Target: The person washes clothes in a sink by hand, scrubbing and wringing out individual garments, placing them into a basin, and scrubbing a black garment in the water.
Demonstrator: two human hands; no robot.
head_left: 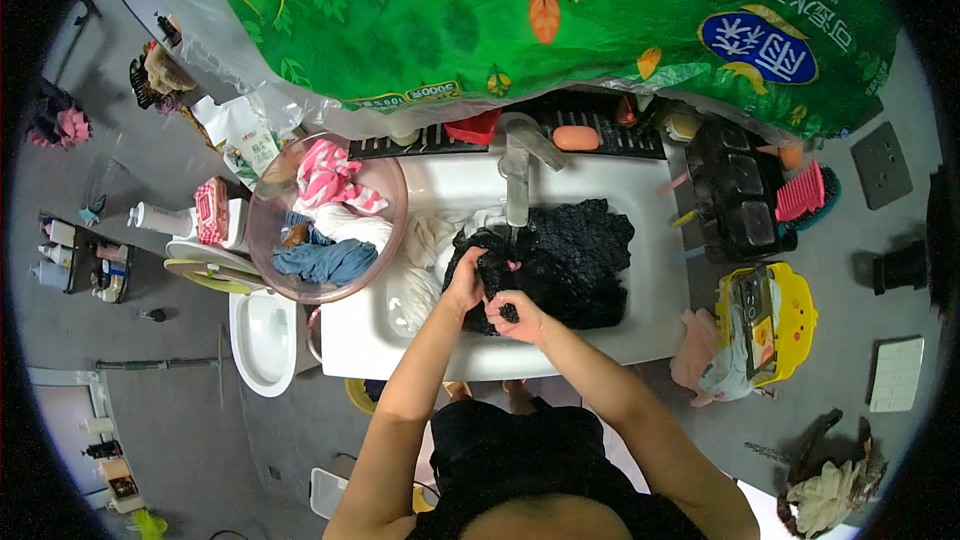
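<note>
A dark, crinkly black garment lies bunched and wet-looking in the white sink, below the faucet. My left hand grips its left part, the fingers partly hidden in the cloth. Just to the right and nearer to me, my right hand is closed in a fist, with a bit of the black fabric showing between its fingers. White and cream clothes lie in the sink's left side, touching the black garment.
A clear pinkish basin with pink-striped, white and blue clothes stands left of the sink, above a toilet. An orange soap bar rests behind the faucet. A big green package overhangs the back. A yellow basket is at right.
</note>
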